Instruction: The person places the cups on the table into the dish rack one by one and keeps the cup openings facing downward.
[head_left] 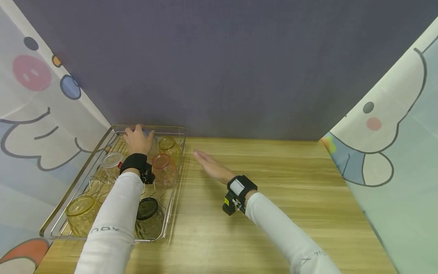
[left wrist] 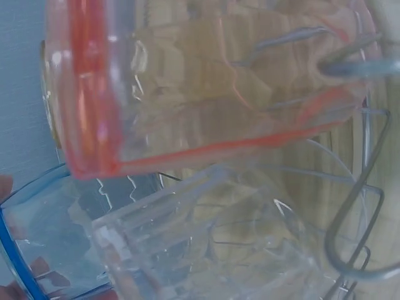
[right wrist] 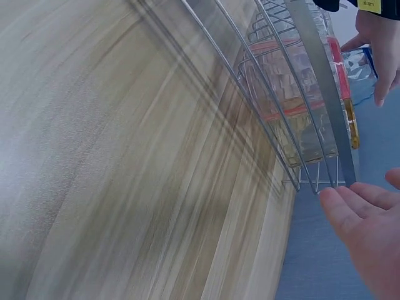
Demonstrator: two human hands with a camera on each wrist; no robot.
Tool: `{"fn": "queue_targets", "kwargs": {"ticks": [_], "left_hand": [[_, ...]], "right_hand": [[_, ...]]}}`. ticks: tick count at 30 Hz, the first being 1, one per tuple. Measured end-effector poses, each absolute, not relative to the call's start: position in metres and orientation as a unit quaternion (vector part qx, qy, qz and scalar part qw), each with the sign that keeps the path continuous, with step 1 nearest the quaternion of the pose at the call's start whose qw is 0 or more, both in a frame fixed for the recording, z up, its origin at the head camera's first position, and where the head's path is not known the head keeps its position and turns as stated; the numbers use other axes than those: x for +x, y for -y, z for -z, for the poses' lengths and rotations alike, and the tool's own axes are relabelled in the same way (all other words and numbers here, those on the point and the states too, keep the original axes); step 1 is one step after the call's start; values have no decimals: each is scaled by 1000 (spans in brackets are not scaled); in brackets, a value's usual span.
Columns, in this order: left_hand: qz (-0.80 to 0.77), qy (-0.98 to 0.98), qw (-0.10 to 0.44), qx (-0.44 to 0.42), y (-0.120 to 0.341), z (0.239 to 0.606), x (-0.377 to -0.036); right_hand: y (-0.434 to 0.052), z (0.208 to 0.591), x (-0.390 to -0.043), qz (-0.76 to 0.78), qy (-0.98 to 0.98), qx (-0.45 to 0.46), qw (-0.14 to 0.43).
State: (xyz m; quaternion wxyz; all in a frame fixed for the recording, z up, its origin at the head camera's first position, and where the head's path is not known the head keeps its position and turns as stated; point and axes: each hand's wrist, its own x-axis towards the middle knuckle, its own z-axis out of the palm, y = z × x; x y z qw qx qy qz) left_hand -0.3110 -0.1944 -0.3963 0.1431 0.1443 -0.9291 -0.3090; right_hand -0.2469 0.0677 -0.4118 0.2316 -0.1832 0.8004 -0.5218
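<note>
My left hand (head_left: 138,140) reaches into the back of a wire rack (head_left: 172,224) and grips a blue-rimmed glass (left wrist: 56,231), most of it hidden by the hand in the head view. Right of that hand are a yellow glass (head_left: 170,146) and a red-rimmed glass (head_left: 163,169). Closer to the wrist stands a clear glass (head_left: 112,161). Beside the rack's right side, my right hand (head_left: 213,166) is held over the table with straight fingers and nothing in it. From the right wrist view, its fingertips show close to the rack's top rim.
At the rack's front are another yellow glass (head_left: 81,213) and a dark glass (head_left: 149,217), with bent wire dividers (head_left: 99,184) behind them. The wooden table (head_left: 273,179) extends to the right. A grey panel (head_left: 219,68) rises behind, with cartoon-printed sheets (head_left: 403,190) at both sides.
</note>
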Motion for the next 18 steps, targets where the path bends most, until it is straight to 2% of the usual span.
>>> {"fn": "queue_targets", "kwargs": {"ticks": [13, 18], "left_hand": [[262, 954, 67, 129, 199, 410, -315], [253, 959, 60, 114, 200, 413, -314]], "right_hand": [[-66, 412, -241, 516, -801, -175, 248], [-66, 416, -243, 517, -801, -177, 245]]}}
